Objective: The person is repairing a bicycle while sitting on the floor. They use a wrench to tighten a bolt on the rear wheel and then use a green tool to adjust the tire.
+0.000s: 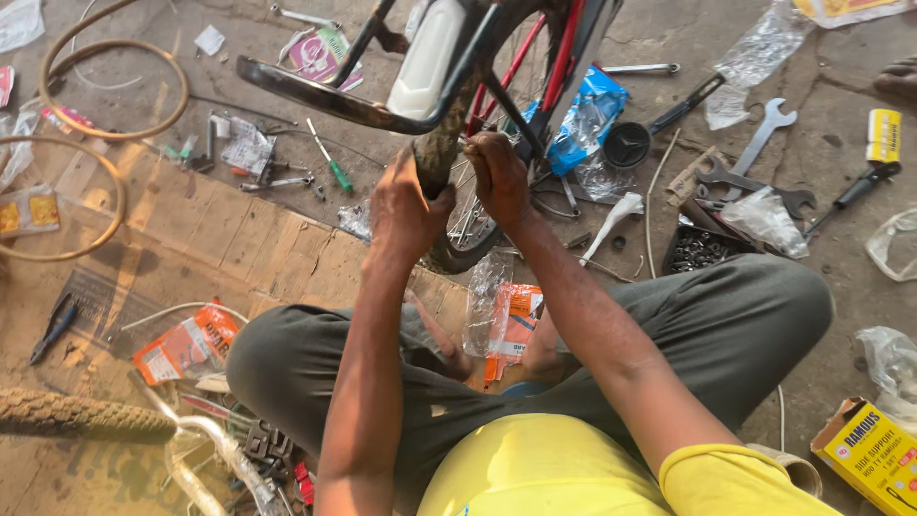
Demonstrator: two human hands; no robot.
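Note:
I sit on the ground with a small upturned bicycle in front of my knees. Its wheel (457, 215), with a dirty tyre and thin spokes, stands upright between red and black frame tubes (559, 57). My left hand (406, 210) is closed around the tyre at the wheel's left side. My right hand (499, 177) pinches a small part against the frame beside the wheel; what it grips is too small to tell. A black mudguard (315, 96) and a white plastic piece (425, 57) sit just above my hands.
Wrenches (764, 134) and a tray of nuts (702, 250) lie to the right. A green-handled screwdriver (330, 158), pliers (53, 325), bare rims (115, 86) and plastic wrappers lie left. A knobbly tyre (81, 418) lies lower left, a yellow box (874, 454) lower right.

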